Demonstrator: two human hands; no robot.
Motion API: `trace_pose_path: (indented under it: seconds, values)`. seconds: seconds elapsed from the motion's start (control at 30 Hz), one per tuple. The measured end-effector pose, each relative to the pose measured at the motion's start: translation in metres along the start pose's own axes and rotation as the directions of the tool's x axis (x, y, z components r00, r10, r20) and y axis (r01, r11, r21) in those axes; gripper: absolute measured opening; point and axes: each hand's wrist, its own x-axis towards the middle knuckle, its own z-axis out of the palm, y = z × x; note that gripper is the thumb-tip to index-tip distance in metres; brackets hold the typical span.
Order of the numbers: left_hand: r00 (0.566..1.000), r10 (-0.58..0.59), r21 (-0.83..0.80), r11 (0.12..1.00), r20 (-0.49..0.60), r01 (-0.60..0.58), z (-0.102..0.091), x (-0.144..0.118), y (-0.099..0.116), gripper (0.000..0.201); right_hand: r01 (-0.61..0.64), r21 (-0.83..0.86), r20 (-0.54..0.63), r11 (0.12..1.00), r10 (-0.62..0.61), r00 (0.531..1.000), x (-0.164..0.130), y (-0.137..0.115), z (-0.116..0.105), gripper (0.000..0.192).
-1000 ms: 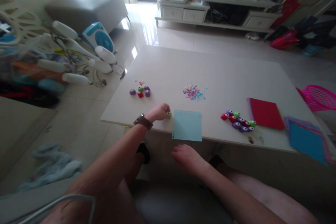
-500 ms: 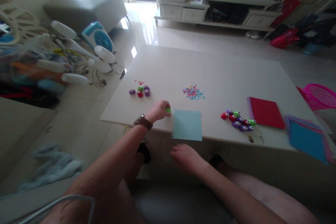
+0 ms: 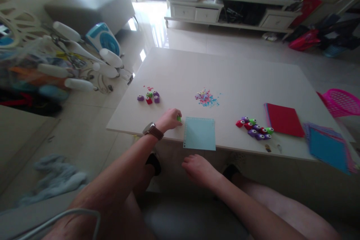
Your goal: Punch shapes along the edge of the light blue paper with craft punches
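left hand (image 3: 169,119) closed around a small green punch (image 3: 178,119) at the near table (image 3: 225,71) edge, just left of the light blue paper sheet (image 3: 199,138) | right hand (image 3: 198,168) below the edge, loosely open, holding nothing | more punches (image 3: 254,128) lie well to the right

Left hand (image 3: 169,119) curled round small green punch (image 3: 179,119) on desk (image 3: 225,71), just beside light-blue paper (image 3: 199,138); right hand (image 3: 198,169) below desk edge, holding nothing

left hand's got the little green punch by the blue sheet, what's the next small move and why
Probably slide the green punch in the left hand right onto the edge of the light blue sheet: it sits just beside that edge, while the right hand rests below the table.
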Motion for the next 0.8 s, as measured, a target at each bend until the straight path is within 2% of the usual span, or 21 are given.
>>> trace_pose_path:
  seconds: [0.5,0.8]
  values:
    - [0.998,-0.058,0.025,0.998,-0.023,0.059,-0.0005,0.0024,0.0068,0.021,-0.003,-0.003,0.021,1.000,0.003,1.000,-0.0026,0.0032,0.0016,0.013]
    - [0.998,-0.066,0.037,0.997,-0.025,0.067,-0.0020,0.0006,0.0080,0.024,0.000,0.004,0.015,1.000,0.000,1.000,-0.0003,0.0012,0.0056,0.014]
